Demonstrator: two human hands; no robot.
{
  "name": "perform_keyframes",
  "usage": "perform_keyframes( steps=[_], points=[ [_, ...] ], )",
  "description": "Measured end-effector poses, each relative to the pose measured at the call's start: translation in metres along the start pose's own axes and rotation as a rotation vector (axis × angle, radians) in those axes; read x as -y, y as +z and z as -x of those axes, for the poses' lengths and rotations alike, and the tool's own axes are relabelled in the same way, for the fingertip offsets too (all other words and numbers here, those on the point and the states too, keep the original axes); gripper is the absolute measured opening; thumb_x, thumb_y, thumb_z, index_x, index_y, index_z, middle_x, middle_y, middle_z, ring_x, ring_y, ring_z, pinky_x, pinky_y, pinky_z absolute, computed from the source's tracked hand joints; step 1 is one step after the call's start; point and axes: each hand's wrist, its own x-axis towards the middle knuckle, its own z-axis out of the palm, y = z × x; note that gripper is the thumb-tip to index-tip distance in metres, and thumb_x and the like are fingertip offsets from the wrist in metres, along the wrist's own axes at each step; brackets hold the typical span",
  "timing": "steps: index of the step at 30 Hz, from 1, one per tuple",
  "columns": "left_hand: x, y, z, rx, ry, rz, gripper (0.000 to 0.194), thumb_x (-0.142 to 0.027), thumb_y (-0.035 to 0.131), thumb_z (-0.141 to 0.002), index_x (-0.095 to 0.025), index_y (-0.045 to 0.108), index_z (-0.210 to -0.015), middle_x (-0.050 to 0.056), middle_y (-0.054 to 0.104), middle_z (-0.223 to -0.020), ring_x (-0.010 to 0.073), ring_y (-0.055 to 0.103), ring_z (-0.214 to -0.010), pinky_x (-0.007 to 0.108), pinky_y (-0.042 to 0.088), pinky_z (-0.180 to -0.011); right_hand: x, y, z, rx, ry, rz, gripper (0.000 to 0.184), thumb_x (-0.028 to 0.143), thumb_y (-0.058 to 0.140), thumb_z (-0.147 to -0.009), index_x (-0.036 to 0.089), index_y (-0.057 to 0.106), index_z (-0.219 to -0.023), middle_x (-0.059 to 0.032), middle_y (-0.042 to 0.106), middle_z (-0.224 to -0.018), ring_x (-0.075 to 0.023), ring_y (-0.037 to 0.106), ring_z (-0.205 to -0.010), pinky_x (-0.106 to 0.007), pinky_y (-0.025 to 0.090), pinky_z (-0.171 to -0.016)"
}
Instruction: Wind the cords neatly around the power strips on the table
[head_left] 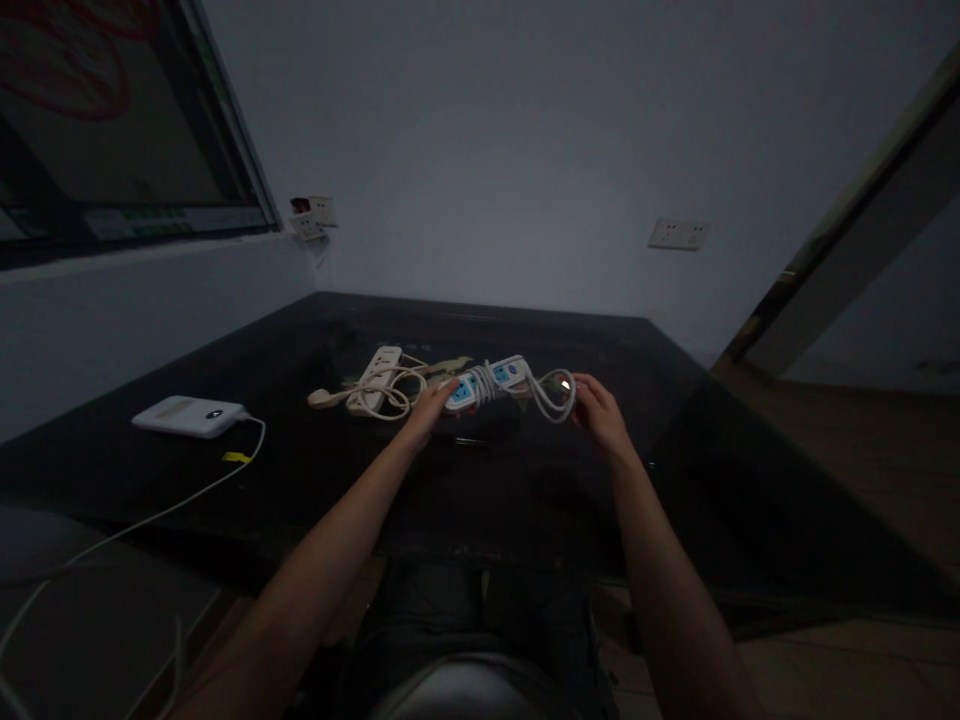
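Wrapped power strip point(463, 390) gripped at mid-frame

The left hand point(429, 408) has hold of the strip's left end, thumb on top, over the dark tabletop point(487, 490). A pale cord point(486, 383) winds around the strip's middle and loops out to the right, where the right hand point(600, 412) has its bent fingers at the loop's edge; I can't tell whether they pinch it. Left of centre lies a white extension block point(386, 361), its cable looped over it. Over at frame left I see a white device point(187, 416) with a lead attached, and a wall socket point(679, 235) at upper right.
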Motion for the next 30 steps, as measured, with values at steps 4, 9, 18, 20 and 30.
perform_keyframes(
  steps=[4,9,18,20,30],
  points=[
    [-0.005,0.004,0.007,0.166,-0.057,-0.05,0.034,-0.045,0.064,-0.078,-0.013,0.07,-0.089,0.01,0.07,-0.07,0.0176,0.063,-0.057,0.023,0.042,-0.047,-0.003,-0.007,-0.005,-0.22,-0.059,-0.034,0.035,0.053,0.05,-0.082,0.022,0.055,-0.098,0.0053,0.048,-0.06,-0.0086,0.041,-0.042,-0.021,0.031,-0.039],
    [-0.017,0.012,0.024,0.404,-0.127,-0.098,0.026,-0.041,0.068,-0.075,-0.015,0.07,-0.072,0.01,0.067,-0.061,0.0181,0.059,-0.053,0.024,0.041,-0.045,-0.007,-0.016,-0.008,-0.391,-0.114,0.049,0.036,0.053,0.05,-0.083,0.022,0.054,-0.1,0.006,0.046,-0.06,-0.0097,0.042,-0.047,-0.022,0.032,-0.044],
    [-0.021,0.011,0.026,0.38,-0.094,-0.007,0.035,-0.048,0.064,-0.074,-0.013,0.069,-0.072,0.011,0.065,-0.062,0.0187,0.059,-0.052,0.026,0.039,-0.044,-0.012,0.0,-0.001,-0.064,-0.097,0.241,0.026,0.038,0.064,-0.07,0.019,0.066,-0.088,-0.0016,0.064,-0.077,-0.0168,0.055,-0.066,-0.027,0.042,-0.062],
    [-0.02,0.01,0.021,0.3,-0.058,0.028,0.038,-0.05,0.061,-0.076,-0.013,0.07,-0.08,0.011,0.067,-0.067,0.0197,0.061,-0.056,0.026,0.04,-0.045,-0.011,0.003,0.0,0.008,-0.098,0.241,0.025,0.037,0.064,-0.068,0.019,0.067,-0.085,-0.0024,0.066,-0.079,-0.0187,0.056,-0.07,-0.029,0.044,-0.066],
    [-0.009,-0.001,0.002,-0.093,0.061,0.004,0.044,-0.051,0.066,-0.072,-0.012,0.066,-0.093,0.006,0.07,-0.074,0.0166,0.063,-0.063,0.023,0.044,-0.052,-0.005,-0.002,-0.003,-0.019,-0.04,0.162,0.028,0.045,0.06,-0.073,0.019,0.065,-0.079,0.0011,0.058,-0.065,-0.0112,0.045,-0.051,-0.023,0.035,-0.048]
  ],
)
